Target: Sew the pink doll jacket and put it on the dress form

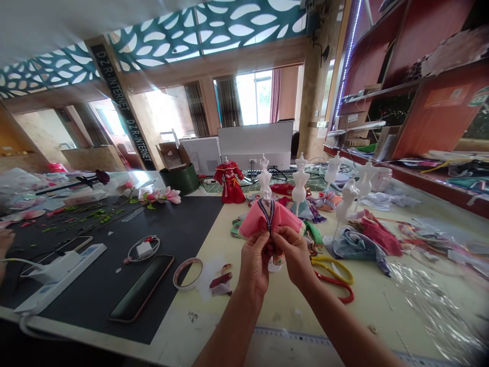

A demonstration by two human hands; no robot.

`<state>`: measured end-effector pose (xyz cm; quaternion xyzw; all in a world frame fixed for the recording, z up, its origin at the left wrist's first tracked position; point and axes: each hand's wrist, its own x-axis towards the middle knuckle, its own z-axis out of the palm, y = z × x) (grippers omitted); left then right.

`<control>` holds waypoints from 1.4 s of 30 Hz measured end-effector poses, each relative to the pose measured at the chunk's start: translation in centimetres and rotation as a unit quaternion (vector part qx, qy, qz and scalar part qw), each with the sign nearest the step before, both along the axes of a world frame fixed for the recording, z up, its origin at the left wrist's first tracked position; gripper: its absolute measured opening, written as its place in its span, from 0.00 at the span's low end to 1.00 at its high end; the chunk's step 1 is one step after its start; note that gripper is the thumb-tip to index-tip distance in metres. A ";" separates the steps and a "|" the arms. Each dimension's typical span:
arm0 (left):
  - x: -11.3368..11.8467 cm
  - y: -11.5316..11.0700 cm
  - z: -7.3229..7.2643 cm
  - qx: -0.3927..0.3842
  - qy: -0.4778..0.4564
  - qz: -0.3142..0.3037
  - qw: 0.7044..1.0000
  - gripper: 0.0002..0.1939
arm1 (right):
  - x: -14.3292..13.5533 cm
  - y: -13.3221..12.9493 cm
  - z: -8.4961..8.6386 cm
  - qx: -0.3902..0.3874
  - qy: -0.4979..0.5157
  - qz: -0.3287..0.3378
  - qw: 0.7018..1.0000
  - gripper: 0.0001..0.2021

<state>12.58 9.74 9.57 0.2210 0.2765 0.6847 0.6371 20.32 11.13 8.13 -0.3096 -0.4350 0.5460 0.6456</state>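
A small pink garment [252, 220] with a dark, dotted trim along its neckline hangs on a white mini mannequin in the middle of the view. My left hand [256, 260] pinches the left front edge of the garment just below the V of the trim. Close beside it, my right hand [292, 252] pinches the right front edge, thumb and fingers pressed together. The fingertips of both hands almost touch. Under the hands, part of the mannequin's white base shows, and the lower part of the garment is mostly hidden.
Yellow scissors [336, 269] with a red pair lie right of my hands. A tape roll [188, 274], a phone [142, 288] and a power strip [61, 278] lie left. Behind stand a red-dressed mannequin [232, 186] and several bare ones. Another person's hand [5, 244] shows at the left edge.
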 end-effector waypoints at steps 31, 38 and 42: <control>1.2 0.5 -0.2 0.002 0.033 0.057 0.998 0.07 | 1.0 -0.2 -1.7 0.214 -0.201 -0.193 0.936 0.04; 1.2 0.5 -0.2 -0.006 0.050 0.049 0.998 0.12 | 1.3 0.3 -2.2 0.320 -0.371 -0.230 0.841 0.12; 1.2 0.6 -0.2 -0.012 0.060 0.050 0.997 0.11 | 1.2 0.1 -2.2 0.300 -0.375 -0.226 0.847 0.13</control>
